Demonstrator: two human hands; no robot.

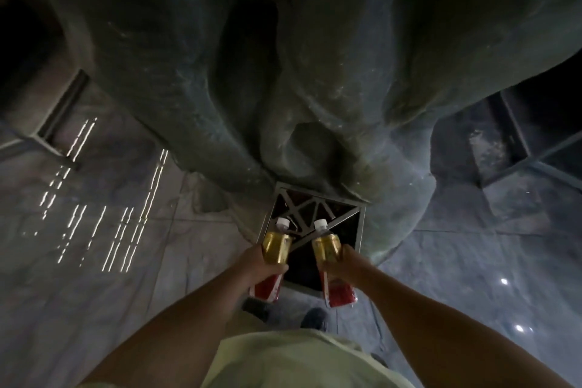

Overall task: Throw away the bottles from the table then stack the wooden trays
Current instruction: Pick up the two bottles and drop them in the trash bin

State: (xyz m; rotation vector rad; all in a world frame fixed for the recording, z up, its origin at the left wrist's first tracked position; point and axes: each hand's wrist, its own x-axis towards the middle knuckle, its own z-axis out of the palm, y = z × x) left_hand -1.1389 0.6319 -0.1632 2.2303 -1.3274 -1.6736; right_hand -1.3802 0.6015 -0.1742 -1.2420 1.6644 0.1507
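While both arms reach fwd, left hand (pixel 264 264) & right hand (pixel 344 268) each clasp a bottle over, prob., a bin (pixel 359 230).

Two clear glossy plastic bottles (pixel 276 249) (pixel 327 249), white caps, red film labels; metal-framed bin (pixel 361 224), centre; polished stone floor (pixel 141 261); rough matt rock-like mass (pixel 283 57), upper frame.

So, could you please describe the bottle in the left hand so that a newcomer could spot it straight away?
Start at the square metal-framed opening at the foot of the big grey rock-like form. Two white-capped plastic bottles with amber liquid and red labels are held over it. The left hand grips the bottle over the opening's left edge.
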